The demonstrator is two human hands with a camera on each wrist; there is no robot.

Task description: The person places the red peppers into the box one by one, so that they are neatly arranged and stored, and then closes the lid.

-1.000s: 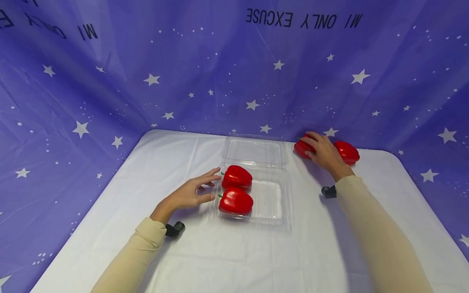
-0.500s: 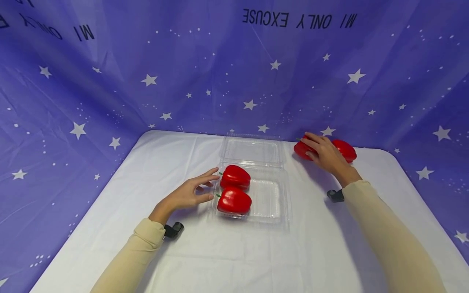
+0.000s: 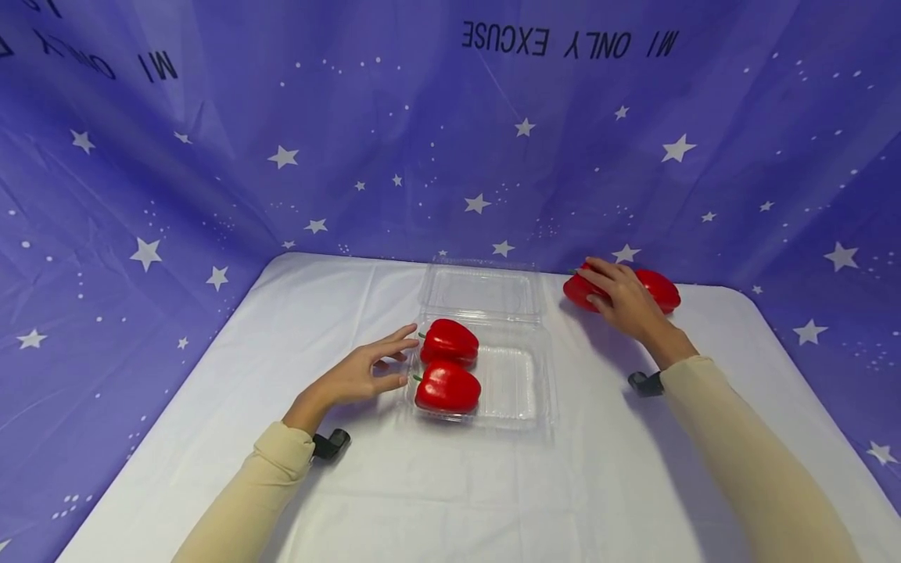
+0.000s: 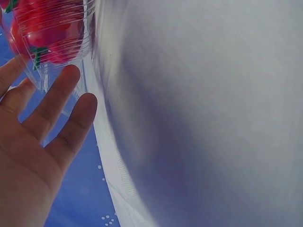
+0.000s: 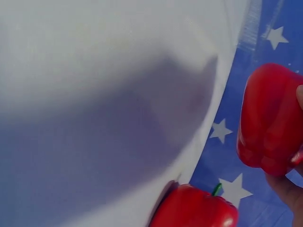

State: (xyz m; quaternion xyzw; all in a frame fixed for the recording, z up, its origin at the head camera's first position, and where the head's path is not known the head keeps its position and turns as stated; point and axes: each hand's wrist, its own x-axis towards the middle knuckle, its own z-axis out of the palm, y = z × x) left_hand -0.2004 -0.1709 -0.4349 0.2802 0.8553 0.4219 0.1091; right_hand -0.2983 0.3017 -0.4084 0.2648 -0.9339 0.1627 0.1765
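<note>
My right hand (image 3: 625, 299) grips a red bell pepper (image 3: 577, 292) at the back right of the table. In the right wrist view that pepper (image 5: 269, 116) sits between the thumb and fingers, its lobed end showing. Another red bell pepper (image 3: 660, 292) lies just to the right of this hand. An opened clear plastic clamshell container (image 3: 512, 383) stands mid-table with two red bell peppers, a rear one (image 3: 450, 341) and a front one (image 3: 447, 387), side by side in its left half. At its left wall is my left hand (image 3: 359, 375), fingers extended and spread, holding nothing.
The container's clear lid (image 3: 482, 291) lies folded back behind the base. A white cloth (image 3: 436, 500) covers the table. Purple star-printed fabric (image 3: 394, 141) rises along the back and sides. Each wrist wears a black camera mount (image 3: 331, 444).
My right wrist has shifted slightly right, and the gripped pepper has moved a little closer to its neighbour. The left hand stays by the container. The head view has drifted slightly.
</note>
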